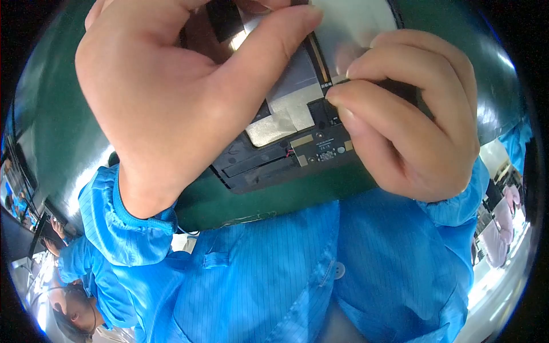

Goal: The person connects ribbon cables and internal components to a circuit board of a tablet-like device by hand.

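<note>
An opened flat electronic device with a black frame and silvery inner sheets lies in front of me. A narrow black flex cable with a gold-coloured stripe runs down it toward a small black circuit board. My left hand arches over the device's left part, thumb stretched to the cable's upper end; its fingers bend together at the picture's top edge, and what they grip is hidden. My right hand is closed, with its fingertips pinched at the lower end of the cable, just above the board.
A dark green work mat lies under the device, its worn front edge close to my blue smock. At lower left, another person in blue sits nearby. Pinkish cloth-like items show at far right.
</note>
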A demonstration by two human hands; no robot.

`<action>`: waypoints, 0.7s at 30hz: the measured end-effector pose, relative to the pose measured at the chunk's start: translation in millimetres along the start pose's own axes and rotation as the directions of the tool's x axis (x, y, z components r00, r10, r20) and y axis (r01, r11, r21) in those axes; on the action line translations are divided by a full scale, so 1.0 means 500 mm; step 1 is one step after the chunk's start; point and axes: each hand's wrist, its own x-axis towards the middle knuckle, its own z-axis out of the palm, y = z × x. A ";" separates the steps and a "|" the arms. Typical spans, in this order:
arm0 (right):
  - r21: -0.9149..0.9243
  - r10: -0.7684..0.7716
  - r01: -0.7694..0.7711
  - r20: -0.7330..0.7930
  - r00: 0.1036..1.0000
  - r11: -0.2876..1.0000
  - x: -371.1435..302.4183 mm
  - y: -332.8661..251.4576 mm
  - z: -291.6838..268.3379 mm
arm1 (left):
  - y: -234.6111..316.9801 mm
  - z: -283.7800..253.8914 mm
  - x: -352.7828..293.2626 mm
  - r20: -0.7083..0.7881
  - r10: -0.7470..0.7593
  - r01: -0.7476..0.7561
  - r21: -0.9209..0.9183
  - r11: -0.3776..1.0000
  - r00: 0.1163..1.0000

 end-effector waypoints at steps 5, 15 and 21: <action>-0.027 -0.063 0.064 0.029 0.998 0.998 -0.013 0.017 0.012 | 0.002 0.006 -0.005 -0.044 0.008 -0.009 -0.041 0.999 0.999; -0.038 -0.154 0.150 -0.177 0.972 0.988 -0.045 0.032 0.035 | -0.011 -0.006 -0.024 -0.132 0.026 -0.042 -0.118 0.992 0.991; -0.053 -0.100 0.094 -0.144 0.984 0.994 -0.048 -0.015 0.016 | -0.014 0.004 -0.028 -0.187 0.031 -0.062 -0.160 0.985 0.982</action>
